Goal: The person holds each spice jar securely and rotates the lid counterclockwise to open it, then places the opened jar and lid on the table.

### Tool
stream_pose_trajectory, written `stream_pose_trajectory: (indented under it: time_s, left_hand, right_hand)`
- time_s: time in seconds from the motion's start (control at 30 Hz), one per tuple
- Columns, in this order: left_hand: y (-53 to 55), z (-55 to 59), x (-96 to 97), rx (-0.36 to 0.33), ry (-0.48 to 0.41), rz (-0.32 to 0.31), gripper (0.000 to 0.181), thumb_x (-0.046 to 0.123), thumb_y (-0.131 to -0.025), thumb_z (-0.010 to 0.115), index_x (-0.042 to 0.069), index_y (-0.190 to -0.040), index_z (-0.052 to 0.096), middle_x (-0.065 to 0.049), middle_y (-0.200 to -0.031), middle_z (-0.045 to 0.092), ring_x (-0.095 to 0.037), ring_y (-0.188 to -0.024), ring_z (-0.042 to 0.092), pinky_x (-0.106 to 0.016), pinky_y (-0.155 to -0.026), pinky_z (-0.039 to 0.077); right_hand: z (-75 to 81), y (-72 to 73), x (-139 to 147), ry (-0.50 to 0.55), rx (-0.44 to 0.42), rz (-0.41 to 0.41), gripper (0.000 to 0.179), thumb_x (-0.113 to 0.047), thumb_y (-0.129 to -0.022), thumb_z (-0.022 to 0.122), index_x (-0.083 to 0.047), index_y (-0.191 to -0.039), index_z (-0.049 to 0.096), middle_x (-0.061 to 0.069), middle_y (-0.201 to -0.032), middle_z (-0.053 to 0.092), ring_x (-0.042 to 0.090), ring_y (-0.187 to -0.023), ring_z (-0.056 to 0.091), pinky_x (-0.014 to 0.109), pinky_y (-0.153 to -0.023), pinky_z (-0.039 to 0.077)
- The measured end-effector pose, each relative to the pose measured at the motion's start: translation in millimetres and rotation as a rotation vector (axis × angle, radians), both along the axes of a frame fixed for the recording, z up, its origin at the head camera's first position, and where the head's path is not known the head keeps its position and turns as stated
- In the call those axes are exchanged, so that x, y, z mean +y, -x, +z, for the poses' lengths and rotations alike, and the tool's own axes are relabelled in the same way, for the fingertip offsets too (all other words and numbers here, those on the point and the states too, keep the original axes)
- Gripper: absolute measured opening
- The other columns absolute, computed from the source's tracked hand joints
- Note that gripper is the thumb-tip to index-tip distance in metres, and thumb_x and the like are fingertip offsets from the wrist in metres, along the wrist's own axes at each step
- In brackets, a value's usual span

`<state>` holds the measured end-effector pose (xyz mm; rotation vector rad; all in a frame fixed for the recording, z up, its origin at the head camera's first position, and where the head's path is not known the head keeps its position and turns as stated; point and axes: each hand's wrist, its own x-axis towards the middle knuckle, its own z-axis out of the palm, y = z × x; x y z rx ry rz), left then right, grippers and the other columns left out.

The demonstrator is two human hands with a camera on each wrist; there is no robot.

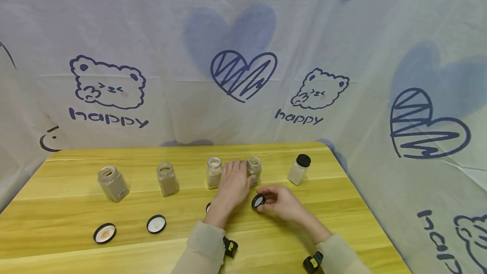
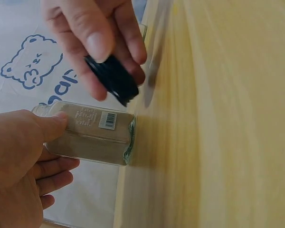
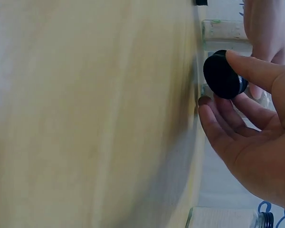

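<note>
My left hand (image 1: 234, 183) holds a square glass jar (image 2: 95, 133) filled with a pale brownish powder, thumb on its near side close to the neck. This jar stands without a lid, upright on the table, and a barcode label shows on its side. Just in front of it, my right hand (image 1: 281, 202) pinches a round black lid (image 1: 258, 201) between thumb and fingers. The lid is tilted on edge, its whitish inside turned toward the head camera. In the right wrist view its black top (image 3: 221, 75) shows, apart from the jar.
Left of my hands stand three uncapped jars (image 1: 114, 185), (image 1: 167, 181), (image 1: 214, 174). Upturned lids (image 1: 104, 234), (image 1: 156, 224) lie before two; another lid (image 1: 208, 207) is mostly hidden by my left wrist. A black-capped jar (image 1: 298, 170) stands right. A printed cloth (image 1: 171, 117) hangs behind the table.
</note>
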<state>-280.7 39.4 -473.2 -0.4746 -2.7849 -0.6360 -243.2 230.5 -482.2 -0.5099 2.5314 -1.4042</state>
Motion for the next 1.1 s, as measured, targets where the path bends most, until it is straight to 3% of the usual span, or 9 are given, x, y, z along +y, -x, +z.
stream_pose_trajectory:
  time_s: [0.2,0.4,0.57,0.7,0.87,1.1]
  left_hand:
    - [-0.3,-0.1,0.2,-0.001,-0.004,-0.002,0.051,0.035,-0.104,0.065,-0.001,-0.14,0.056,-0.015,-0.127,0.061,-0.034,-0.123,0.053,-0.048,-0.112,0.038]
    - [-0.7,-0.1,0.6,-0.002,0.004,-0.002,0.052,0.036,-0.104,0.064,-0.001,-0.14,0.056,-0.015,-0.127,0.061,-0.034,-0.124,0.053,-0.048,-0.112,0.037]
    - [-1.4,1.2,-0.5,0.017,0.018,-0.003,0.052,0.037,-0.103,0.065,0.0,-0.139,0.057,-0.015,-0.126,0.061,-0.034,-0.122,0.053,-0.048,-0.11,0.039]
    - [-0.7,2.0,-1.8,0.026,0.028,0.003,0.052,0.038,-0.103,0.066,-0.001,-0.138,0.057,-0.016,-0.127,0.061,-0.035,-0.122,0.053,-0.049,-0.11,0.04]
    - [-0.1,2.1,-1.5,0.025,0.003,0.004,0.059,0.038,-0.102,0.067,-0.003,-0.143,0.053,-0.019,-0.136,0.058,-0.037,-0.126,0.05,-0.05,-0.113,0.037]
    - [-3.2,11.4,3.7,0.12,-0.076,0.003,0.061,0.041,-0.105,0.062,-0.003,-0.146,0.05,-0.019,-0.138,0.057,-0.038,-0.127,0.05,-0.051,-0.114,0.036]
  right_hand:
    - [-3.8,-0.8,-1,-0.064,0.047,0.018,0.044,-0.006,-0.086,0.084,0.006,-0.125,0.068,0.015,-0.116,0.072,0.03,-0.108,0.068,0.043,-0.094,0.057]
    - [-3.9,-2.9,-3,-0.156,0.112,0.039,0.044,-0.004,-0.082,0.087,0.004,-0.122,0.069,0.013,-0.113,0.07,0.026,-0.103,0.067,0.036,-0.089,0.057]
    - [-3.1,-2.8,-6,-0.222,0.15,0.074,0.047,-0.003,-0.081,0.088,0.004,-0.123,0.068,0.014,-0.12,0.069,0.03,-0.113,0.066,0.046,-0.1,0.055]
    - [-1.6,-2.7,-5,-0.206,0.149,0.099,0.053,-0.007,-0.081,0.088,0.006,-0.128,0.066,0.017,-0.126,0.068,0.034,-0.119,0.064,0.052,-0.105,0.051]
    - [4.0,-9.9,0,-0.133,0.174,0.016,0.044,-0.012,-0.091,0.079,0.003,-0.13,0.066,0.014,-0.126,0.068,0.034,-0.115,0.064,0.052,-0.1,0.053]
    - [19.6,-16.4,15,-0.017,0.399,-0.183,0.029,-0.007,-0.095,0.075,-0.005,-0.124,0.07,0.009,-0.123,0.069,0.032,-0.11,0.066,0.053,-0.094,0.056]
